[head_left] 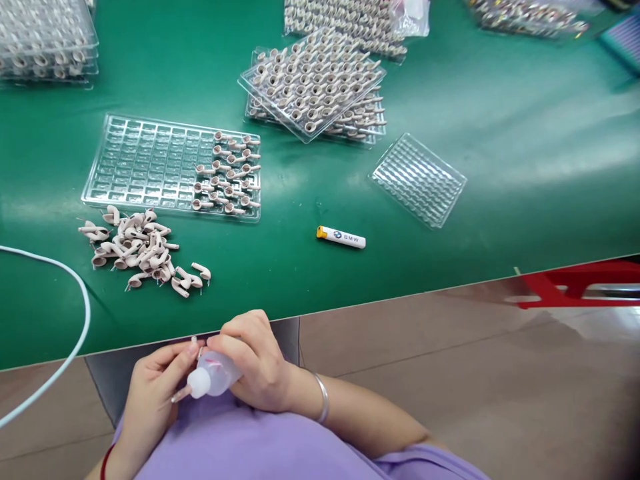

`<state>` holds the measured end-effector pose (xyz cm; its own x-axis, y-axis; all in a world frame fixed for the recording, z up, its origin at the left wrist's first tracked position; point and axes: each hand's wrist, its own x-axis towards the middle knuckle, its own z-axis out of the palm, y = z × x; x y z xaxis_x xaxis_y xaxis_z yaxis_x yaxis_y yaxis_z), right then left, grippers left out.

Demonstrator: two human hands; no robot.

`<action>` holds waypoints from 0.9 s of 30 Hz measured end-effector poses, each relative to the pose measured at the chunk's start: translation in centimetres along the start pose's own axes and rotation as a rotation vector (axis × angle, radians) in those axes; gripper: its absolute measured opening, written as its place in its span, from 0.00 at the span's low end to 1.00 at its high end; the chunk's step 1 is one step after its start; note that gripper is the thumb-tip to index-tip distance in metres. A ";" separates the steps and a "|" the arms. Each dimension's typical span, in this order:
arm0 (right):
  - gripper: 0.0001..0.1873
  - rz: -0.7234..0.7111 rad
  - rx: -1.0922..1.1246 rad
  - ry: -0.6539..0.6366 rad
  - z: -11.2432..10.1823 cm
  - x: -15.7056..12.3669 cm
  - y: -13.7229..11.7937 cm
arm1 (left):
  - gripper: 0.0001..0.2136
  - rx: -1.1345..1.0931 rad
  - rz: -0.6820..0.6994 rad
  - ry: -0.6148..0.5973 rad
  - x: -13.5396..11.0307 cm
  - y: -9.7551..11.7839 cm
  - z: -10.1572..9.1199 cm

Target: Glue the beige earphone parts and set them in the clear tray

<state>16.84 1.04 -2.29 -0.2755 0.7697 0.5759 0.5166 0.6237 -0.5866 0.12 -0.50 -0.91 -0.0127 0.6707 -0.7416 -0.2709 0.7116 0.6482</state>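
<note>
In the head view, both hands meet over my lap, just below the table's near edge. My left hand (159, 383) is closed, thumb and fingers pinching a small pale piece (195, 341) that is mostly hidden. A small translucent squeeze bottle (220, 375) with a white cap (199, 382) lies in my right hand (260, 363), whose fingers curl around it. The bottle's cap end points at the left hand, close to its fingers. Beyond the hands, a loose pile of beige earbud shells (145, 243) rests on the green table.
A clear tray (150, 163), partly filled with earbud shells, lies behind the pile. Filled trays (310, 83) are stacked farther back, others (47, 43) at far left. A white lighter (343, 237), a small clear tray (420, 180) and a white cable (85, 313) are also there.
</note>
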 end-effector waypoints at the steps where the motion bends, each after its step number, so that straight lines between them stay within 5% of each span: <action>1: 0.13 -0.002 -0.004 -0.003 0.0 0.0 0.0 | 0.17 -0.008 0.003 0.003 0.0 0.1 0.2; 9: 0.11 -0.007 -0.021 -0.018 0.0 0.2 0.0 | 0.13 0.002 0.042 -0.025 0.3 0.2 0.1; 15: 0.14 0.045 0.244 -0.056 -1.8 1.5 0.9 | 0.13 0.443 0.177 -0.273 -0.6 3.5 -0.7; 20: 0.18 0.269 0.337 0.225 -4.1 2.8 3.2 | 0.07 0.761 0.714 -0.323 -1.7 9.6 1.7; 25: 0.19 0.414 0.311 0.289 -4.2 3.2 4.6 | 0.04 0.917 1.408 0.094 3.3 16.9 6.0; 27: 0.19 0.435 0.318 0.293 -4.0 3.3 4.7 | 0.05 1.091 1.442 0.214 6.6 19.7 7.6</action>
<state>21.62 5.98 -0.91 0.1644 0.9215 0.3518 0.2519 0.3056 -0.9182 1.97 19.56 8.28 0.2263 0.8431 0.4879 0.7415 -0.4739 0.4749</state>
